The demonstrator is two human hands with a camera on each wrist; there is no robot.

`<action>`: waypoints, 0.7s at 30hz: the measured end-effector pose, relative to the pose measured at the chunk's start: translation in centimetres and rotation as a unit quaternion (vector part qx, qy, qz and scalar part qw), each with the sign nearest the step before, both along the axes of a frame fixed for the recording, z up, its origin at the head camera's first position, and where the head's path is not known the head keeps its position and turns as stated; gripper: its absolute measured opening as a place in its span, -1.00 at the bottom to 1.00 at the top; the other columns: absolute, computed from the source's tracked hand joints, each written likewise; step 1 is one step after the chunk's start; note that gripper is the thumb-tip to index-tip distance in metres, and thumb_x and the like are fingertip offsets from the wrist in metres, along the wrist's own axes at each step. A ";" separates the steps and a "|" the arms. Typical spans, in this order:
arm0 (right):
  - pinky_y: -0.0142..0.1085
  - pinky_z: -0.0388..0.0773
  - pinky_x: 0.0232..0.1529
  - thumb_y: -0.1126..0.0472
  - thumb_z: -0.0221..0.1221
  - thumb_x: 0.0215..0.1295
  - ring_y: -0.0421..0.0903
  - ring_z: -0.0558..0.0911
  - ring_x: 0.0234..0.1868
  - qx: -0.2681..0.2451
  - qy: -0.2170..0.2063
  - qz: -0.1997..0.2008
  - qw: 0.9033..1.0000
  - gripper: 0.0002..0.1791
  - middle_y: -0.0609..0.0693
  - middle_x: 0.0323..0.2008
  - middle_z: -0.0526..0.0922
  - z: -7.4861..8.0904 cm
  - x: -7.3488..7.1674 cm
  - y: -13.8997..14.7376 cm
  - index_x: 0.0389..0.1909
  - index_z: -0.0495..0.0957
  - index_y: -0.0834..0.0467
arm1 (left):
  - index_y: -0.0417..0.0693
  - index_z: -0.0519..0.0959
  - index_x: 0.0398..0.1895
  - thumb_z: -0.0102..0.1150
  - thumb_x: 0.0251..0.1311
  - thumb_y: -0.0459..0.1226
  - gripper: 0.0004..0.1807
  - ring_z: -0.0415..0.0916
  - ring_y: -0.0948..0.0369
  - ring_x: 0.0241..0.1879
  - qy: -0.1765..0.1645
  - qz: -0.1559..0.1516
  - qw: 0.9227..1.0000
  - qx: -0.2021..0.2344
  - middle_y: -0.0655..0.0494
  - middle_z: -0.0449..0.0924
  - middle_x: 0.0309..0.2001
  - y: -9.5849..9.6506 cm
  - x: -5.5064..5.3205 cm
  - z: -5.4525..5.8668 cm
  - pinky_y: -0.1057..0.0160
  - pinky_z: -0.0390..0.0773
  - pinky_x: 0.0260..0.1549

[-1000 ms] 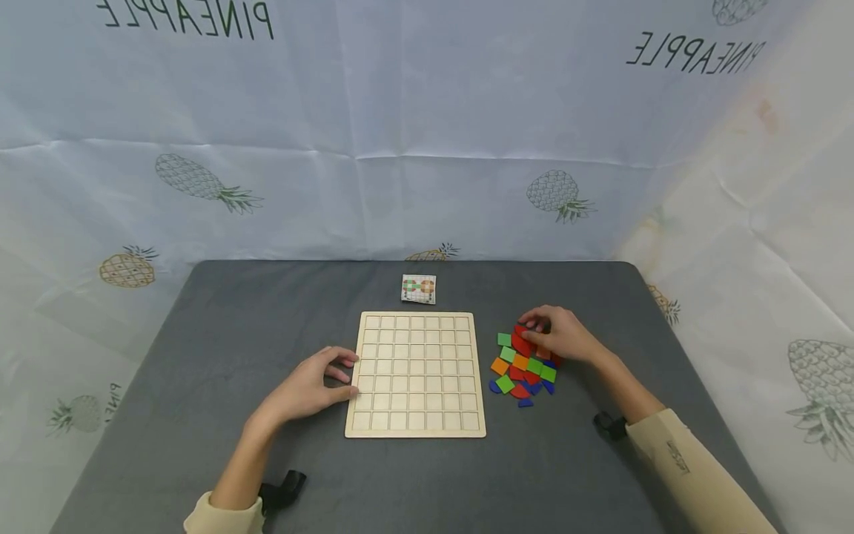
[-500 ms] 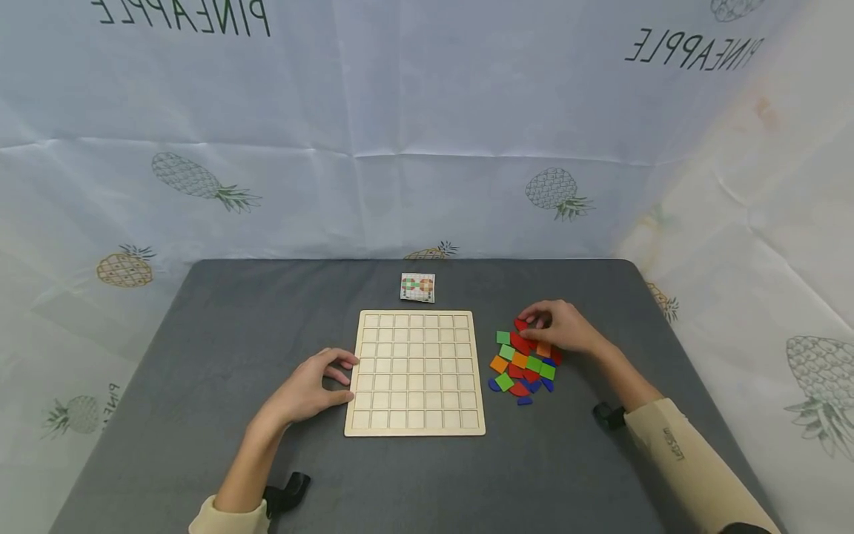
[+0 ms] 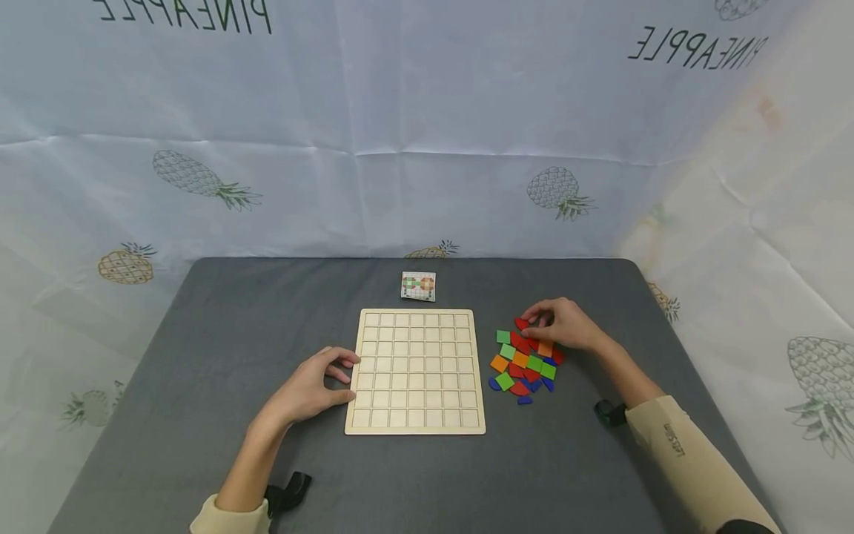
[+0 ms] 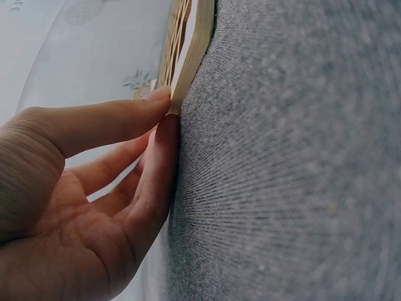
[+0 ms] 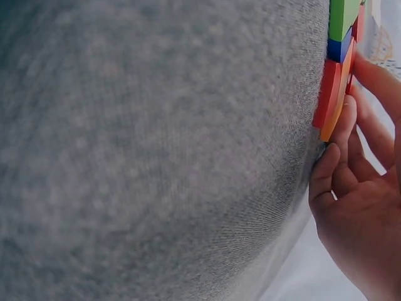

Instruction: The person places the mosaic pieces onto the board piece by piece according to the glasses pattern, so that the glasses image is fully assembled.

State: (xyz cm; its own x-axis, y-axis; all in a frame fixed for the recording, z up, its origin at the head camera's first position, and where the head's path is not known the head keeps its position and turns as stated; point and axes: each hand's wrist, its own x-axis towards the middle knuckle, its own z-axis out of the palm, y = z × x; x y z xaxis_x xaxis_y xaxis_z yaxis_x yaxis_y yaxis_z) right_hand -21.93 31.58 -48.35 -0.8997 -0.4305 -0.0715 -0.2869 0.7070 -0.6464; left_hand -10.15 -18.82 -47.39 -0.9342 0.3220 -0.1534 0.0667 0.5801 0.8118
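A pale wooden board [image 3: 416,427] with a grid of square recesses lies flat on the grey table. My left hand [image 3: 308,386] rests at its left side, with thumb and index fingertips spaced along the edge. In the left wrist view, the thumb [image 4: 119,122] touches the edge of the board [image 4: 194,56]. Over the back of a cluster of colored pieces, my right hand [image 3: 565,325] reaches down with bent, spaced fingers. A red piece [image 3: 521,323] shows between thumb and index fingertips. In the right wrist view, its fingertips lie against an orange piece [image 5: 338,103].
Green squares [image 3: 504,381], orange squares [image 3: 498,363], red pieces and blue pieces [image 3: 494,384] lie close together right of the board. A small printed card [image 3: 418,286] sits behind the board. Fabric with pineapple prints [image 3: 400,200] hangs behind the table.
My right hand has shifted slightly back and right over the pieces, and more of the red piece at the back shows. The left hand stays at the board's edge.
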 end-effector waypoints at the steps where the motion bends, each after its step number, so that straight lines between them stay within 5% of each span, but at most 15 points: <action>1: -0.39 0.57 -0.34 0.13 0.52 0.32 -0.26 0.61 -0.35 0.002 0.000 0.000 1.000 -0.69 -0.01 -0.29 0.77 0.0 0.0 0.0 -0.01 0.79 0.20 | -0.18 0.62 0.27 0.59 0.15 -0.41 -0.41 0.70 0.12 0.00 0.000 0.001 1.000 0.001 -0.11 0.62 0.16 0.0 0.0 0.0 0.18 0.69 -0.05; 21: -0.38 0.56 -0.36 0.15 0.51 0.33 -0.22 0.58 -0.36 -0.007 0.014 -0.012 1.000 -0.73 0.00 -0.27 0.75 0.4 0.6 -0.4 -0.04 0.78 0.19 | -0.16 0.63 0.26 0.61 0.13 -0.41 -0.41 0.69 0.14 -0.02 0.004 0.006 1.000 0.003 -0.09 0.63 0.13 -0.1 0.0 -0.2 0.20 0.69 -0.03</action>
